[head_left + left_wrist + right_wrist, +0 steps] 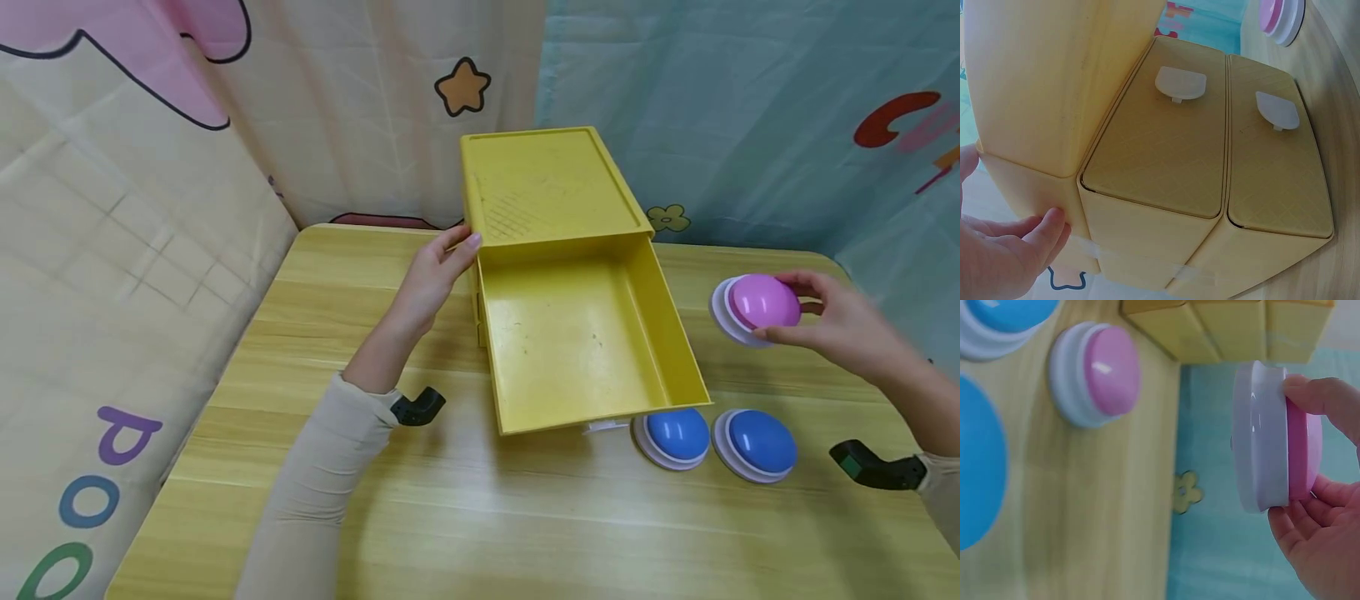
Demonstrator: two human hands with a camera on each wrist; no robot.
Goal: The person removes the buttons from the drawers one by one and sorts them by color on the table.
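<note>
My right hand (843,321) grips a pink dome push button (763,302) by its edge, lifted and tilted. In the right wrist view, the thumb and fingertips span the white base and pink dome of this push button (1272,437). My left hand (438,271) touches the front left corner of a yellow drawer cabinet (551,187) with extended fingers. Its top drawer (570,333) is pulled far out, with a bare floor. Left wrist view: fingertips (1054,219) rest against the cabinet's side, beside two closed lower drawers (1154,137) with white handles.
Two blue push buttons (763,442) with white bases lie on the wooden table (480,517), near the drawer's front right corner. Another pink push button (1113,372) stands on the table in the right wrist view. Printed curtains (360,100) hang behind and to the left.
</note>
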